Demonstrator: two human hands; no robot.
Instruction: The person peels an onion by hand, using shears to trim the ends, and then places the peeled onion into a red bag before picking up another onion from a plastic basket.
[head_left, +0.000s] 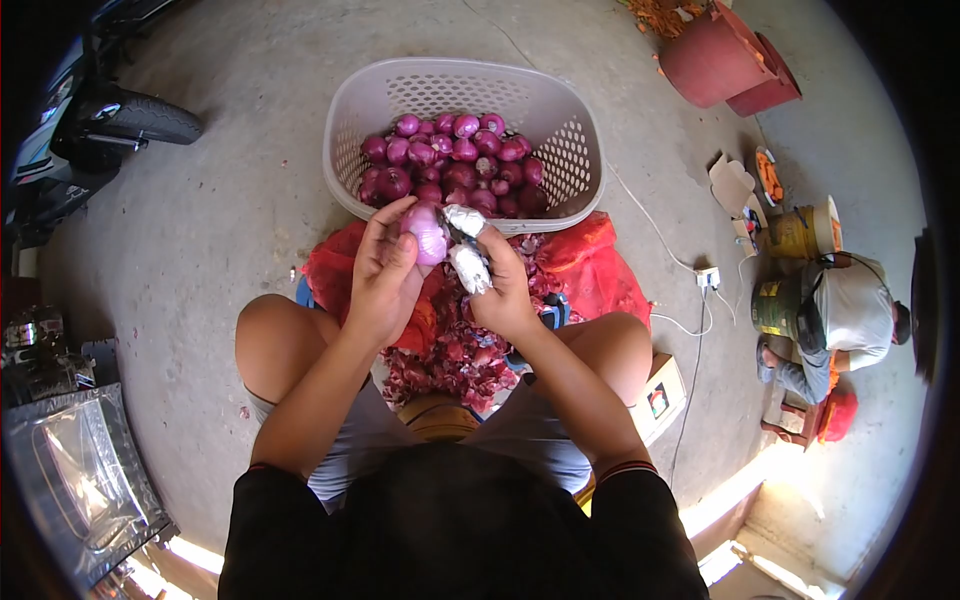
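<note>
My left hand (385, 275) is closed around a red onion (425, 235), its pale purple side facing up. Close against the onion's right side is my right hand (503, 285), with silvery wrapping (469, 268) on its thumb and a fingertip. Something small and dark shows between those wrapped tips, too hidden to name. Just beyond both hands stands a grey plastic basket (345, 120) holding many peeled-looking red onions (463, 172). Below the hands, onion skins (450, 365) lie heaped between my legs, partly over red mesh sacking (600, 265).
A motorbike wheel (150, 115) is at the upper left. Red tubs (715, 60) stand at the upper right. A power strip (707, 277) with white cables and a carton (660, 400) lie to the right. Another person (850, 310) sits bent over beside buckets (778, 305).
</note>
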